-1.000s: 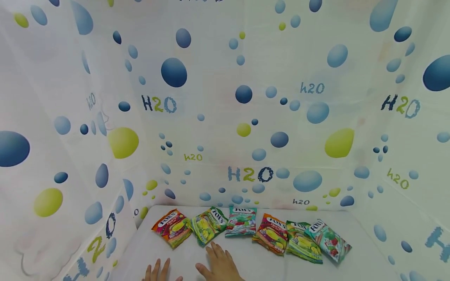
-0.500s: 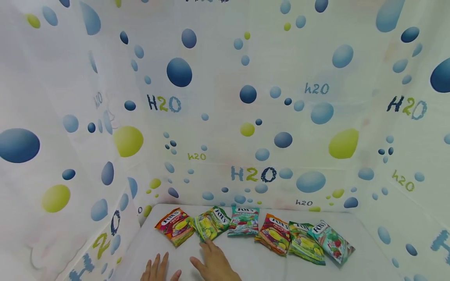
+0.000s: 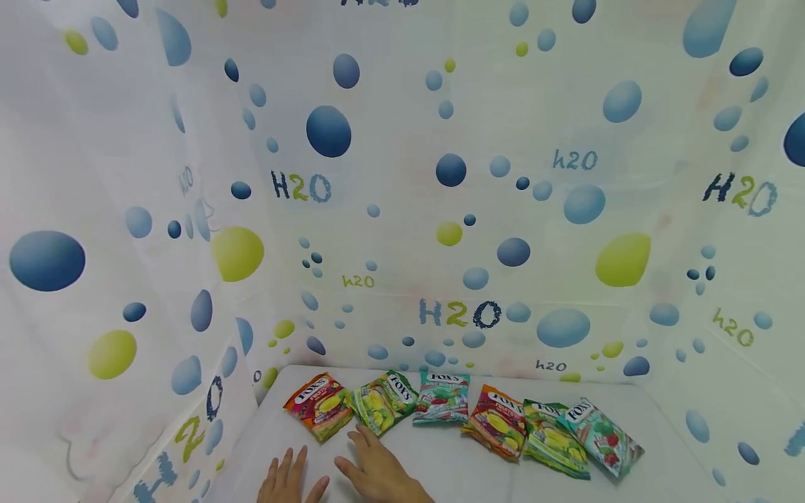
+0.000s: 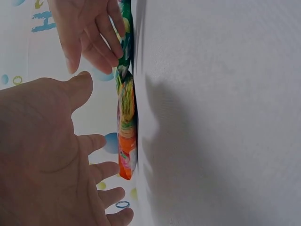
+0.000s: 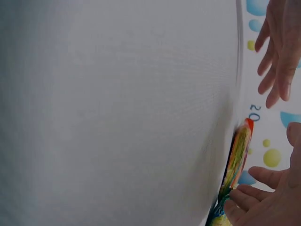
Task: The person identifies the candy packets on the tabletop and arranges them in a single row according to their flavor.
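My left hand [image 3: 284, 480] is at the bottom of the head view, its fingers spread over the white table and holding nothing. To its right, my right hand [image 3: 380, 474] reaches forward with fingers extended, its fingertips right at the near edge of a green-and-yellow Fox's candy bag [image 3: 383, 403]. An orange Fox's fruits candy bag [image 3: 319, 407] lies just left of that one, beyond the left hand. Both wrist views show the hands above the tabletop, palms facing one another; in the left wrist view the orange bag [image 4: 126, 153] lies past the left fingers [image 4: 106, 170].
Further right lie a teal mint candy bag [image 3: 442, 397], a second orange bag [image 3: 497, 423], a second green one [image 3: 555, 439] and a second teal one [image 3: 602, 438], the last three overlapping. A white curtain [image 3: 390, 161] with coloured drops surrounds the white table [image 3: 478, 468].
My right hand has shifted left along the near side of the green bag. The left hand has come slightly further into view. The head view has turned a little left; the bags have stayed put.
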Available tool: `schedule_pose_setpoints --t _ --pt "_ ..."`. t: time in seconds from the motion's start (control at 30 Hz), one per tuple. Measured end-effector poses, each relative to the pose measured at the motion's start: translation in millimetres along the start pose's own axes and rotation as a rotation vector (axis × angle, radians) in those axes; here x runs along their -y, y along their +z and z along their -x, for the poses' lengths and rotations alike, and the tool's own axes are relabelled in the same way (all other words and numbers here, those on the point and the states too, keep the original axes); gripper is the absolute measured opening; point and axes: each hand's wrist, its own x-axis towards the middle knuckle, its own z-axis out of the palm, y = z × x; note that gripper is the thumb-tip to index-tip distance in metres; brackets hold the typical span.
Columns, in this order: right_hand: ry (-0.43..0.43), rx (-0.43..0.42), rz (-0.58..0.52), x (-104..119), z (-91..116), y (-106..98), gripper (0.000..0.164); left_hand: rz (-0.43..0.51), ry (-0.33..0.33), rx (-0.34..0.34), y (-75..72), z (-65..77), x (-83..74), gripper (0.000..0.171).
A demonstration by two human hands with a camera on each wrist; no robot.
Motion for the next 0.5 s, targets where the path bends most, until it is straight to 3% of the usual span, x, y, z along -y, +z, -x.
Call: schedule_pose_setpoints --t 0.27,0.5 --pt "-0.055 -0.008 0.015 5 -8 2 0.071 0.019 0.023 0.006 -3.0 -5.1 -4.6 0.110" --pt "-0.009 0.024 -0.019 9 -20 7 0.075 0.041 0.037 -0.018 -1.6 -9.6 -4.6 0.104"
